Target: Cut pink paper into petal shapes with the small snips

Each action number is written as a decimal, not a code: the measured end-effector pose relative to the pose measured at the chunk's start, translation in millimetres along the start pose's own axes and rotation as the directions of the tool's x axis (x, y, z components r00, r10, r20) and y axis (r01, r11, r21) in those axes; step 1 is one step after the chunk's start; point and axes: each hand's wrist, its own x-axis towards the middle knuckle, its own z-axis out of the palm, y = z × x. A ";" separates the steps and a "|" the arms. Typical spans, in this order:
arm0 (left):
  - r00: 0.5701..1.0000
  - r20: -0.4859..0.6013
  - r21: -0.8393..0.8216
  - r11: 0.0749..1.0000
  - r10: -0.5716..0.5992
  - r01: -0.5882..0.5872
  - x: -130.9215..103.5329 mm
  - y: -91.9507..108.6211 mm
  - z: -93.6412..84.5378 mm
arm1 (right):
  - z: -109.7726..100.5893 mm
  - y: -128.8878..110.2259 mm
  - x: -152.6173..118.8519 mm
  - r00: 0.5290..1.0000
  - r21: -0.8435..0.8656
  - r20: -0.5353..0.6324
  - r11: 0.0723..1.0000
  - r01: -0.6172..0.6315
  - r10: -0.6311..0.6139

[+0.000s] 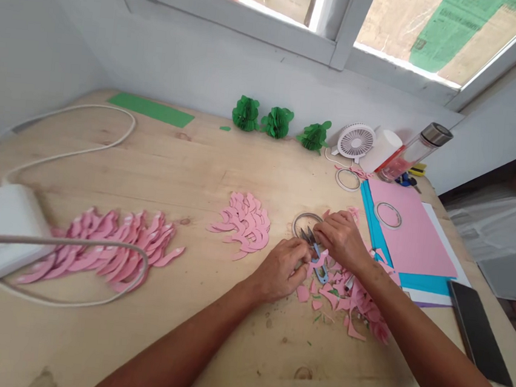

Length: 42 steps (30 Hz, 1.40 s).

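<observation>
My left hand point(283, 270) is closed, its fingertips against a curved pink paper piece point(319, 262) that it seems to pinch. Just to the right and farther back, my right hand point(341, 237) has its fingers pressed together beside a tape roll point(299, 222); what they hold is too small to make out. Between the hands lie small blue-handled snips point(322, 275), blades pointing away from me, partly covered by the pink piece. Pink paper scraps point(332, 298) are heaped under my right forearm. Cut pink petals point(246, 226) form a pile left of my left hand.
More pink petals point(116, 247) lie at left by a white device point(3, 227) and its cable. Green paper shapes point(277, 122), a small fan point(356, 142) and a bottle point(415, 151) stand along the back. Coloured sheets point(422, 240) and a black phone-like slab point(479, 333) are at right.
</observation>
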 end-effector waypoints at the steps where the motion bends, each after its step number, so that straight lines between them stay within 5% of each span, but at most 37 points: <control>1: 1.000 0.001 0.001 1.000 -0.005 0.005 0.1 0.1 -0.1 | 0.6 -0.1 0.1 1.000 0.008 -0.008 1.000 -0.011 0.011; 8: 1.000 -0.002 -0.004 1.000 -0.004 0.004 -0.3 0.3 -0.3 | 4.3 0.5 -0.8 0.996 0.040 -0.013 0.996 -0.082 0.083; 12: 1.000 -0.009 -0.010 1.000 0.007 -0.007 -0.3 0.1 -0.2 | 6.0 0.8 -1.5 0.980 0.252 0.000 0.948 -0.193 0.199; 19: 1.000 -0.015 -0.041 0.999 -0.026 0.026 0.6 0.8 -0.4 | 4.0 -4.2 -2.6 0.883 0.756 0.213 0.502 -0.420 0.418; 24: 0.999 -0.021 -0.051 0.998 -0.030 0.029 0.8 -0.8 0.7 | 3.7 -7.1 -4.3 0.831 0.846 0.293 0.277 -0.456 0.474; 27: 0.999 -0.022 -0.055 0.998 -0.040 0.038 0.7 -1.4 0.7 | 3.5 -8.4 -5.3 0.814 0.864 0.305 0.216 -0.454 0.494; 36: 0.997 -0.041 -0.054 0.997 -0.059 0.056 -0.3 -1.3 1.3 | 5.0 -8.6 -10.3 0.834 0.773 0.225 0.429 -0.467 0.503; 42: 0.996 -0.046 -0.059 0.996 -0.070 0.067 0.1 -1.7 1.9 | 7.8 -6.7 -14.0 0.882 0.548 0.069 0.722 -0.423 0.465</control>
